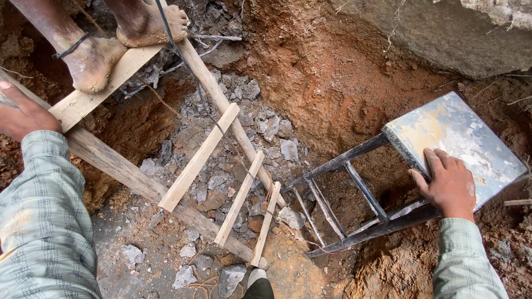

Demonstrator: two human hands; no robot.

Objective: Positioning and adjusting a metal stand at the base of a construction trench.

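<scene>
Metal stool [460, 141], lying tipped in the red earth pit, has the right hand [448, 184] on its seat edge, fingers [431, 161] spread flat. Left hand [21, 115] reaches toward the wooden ladder [199, 158]; whether its fingers grip cannot be told.

I see no packages, labels, signs or screens here.
</scene>
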